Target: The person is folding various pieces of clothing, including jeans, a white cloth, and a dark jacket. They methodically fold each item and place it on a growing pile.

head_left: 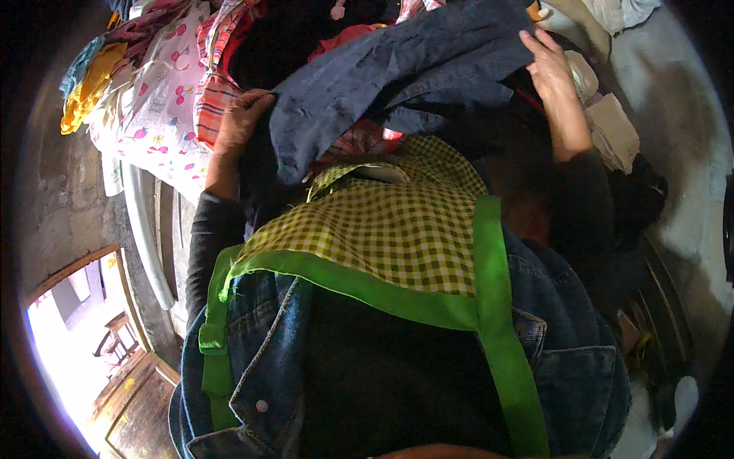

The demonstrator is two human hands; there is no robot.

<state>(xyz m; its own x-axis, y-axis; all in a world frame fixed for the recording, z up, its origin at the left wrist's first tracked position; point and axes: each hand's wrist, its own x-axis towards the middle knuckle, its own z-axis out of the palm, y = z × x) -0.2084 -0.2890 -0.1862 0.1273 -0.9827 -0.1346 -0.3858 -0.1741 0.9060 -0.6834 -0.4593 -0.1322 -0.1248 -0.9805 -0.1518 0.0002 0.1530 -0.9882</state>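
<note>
A dark blue-grey cloth garment (pixel 390 69) is stretched out between my two hands, across the top middle of the view. My left hand (pixel 243 117) grips its left end, with the fingers closed on the fabric. At the garment's right end, my right hand (pixel 547 63) is raised with its fingers spread along the edge; whether they pinch the cloth is hard to tell. Below the garment is the green checked apron (pixel 367 229) with green straps that I wear over a denim jacket (pixel 258 344).
Piled fabrics lie beyond the garment. At upper left are a white cherry-print cloth bag (pixel 166 115), a red plaid cloth (pixel 215 103) and a yellow cloth (pixel 92 92). Pale folded items (pixel 613 132) lie right of my right forearm. A wooden door (pixel 137 413) stands at lower left.
</note>
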